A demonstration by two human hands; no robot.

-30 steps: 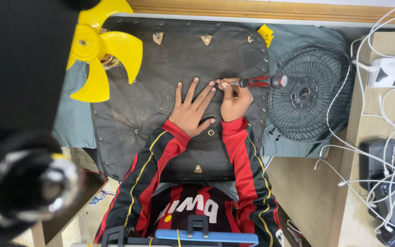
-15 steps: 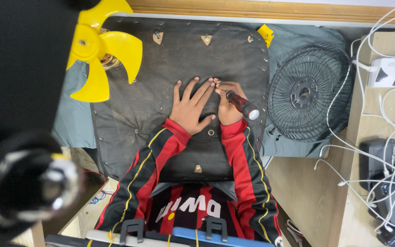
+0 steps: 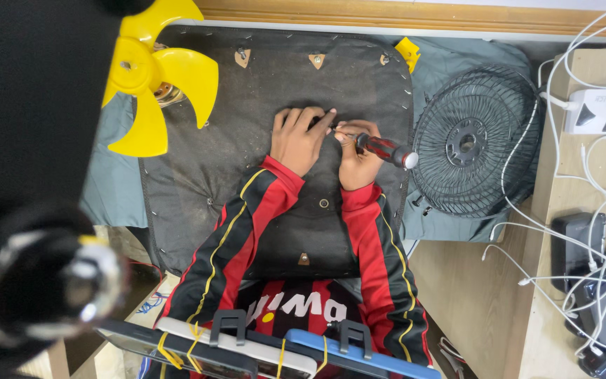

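My right hand (image 3: pixel 356 161) grips a red-and-black-handled screwdriver (image 3: pixel 386 149), its tip pointing left onto a black padded panel (image 3: pixel 233 126) that lies flat in front of me. My left hand (image 3: pixel 301 137) rests on the panel with curled fingers, its fingertips pinching right at the screwdriver tip. Whatever sits under the fingertips is hidden. Both forearms wear red and black striped sleeves.
A yellow fan blade (image 3: pixel 150 77) lies at the panel's upper left. A black wire fan grille (image 3: pixel 473 144) rests on grey cloth (image 3: pixel 457 63) to the right. A white power strip (image 3: pixel 601 111) and tangled white cables (image 3: pixel 569 231) cover the wooden table at right. A dark blurred object (image 3: pixel 36 281) blocks the left.
My left hand's fingers went from spread flat to curled at the screwdriver tip. The screwdriver swung from level to angled down-right, then back nearer level.
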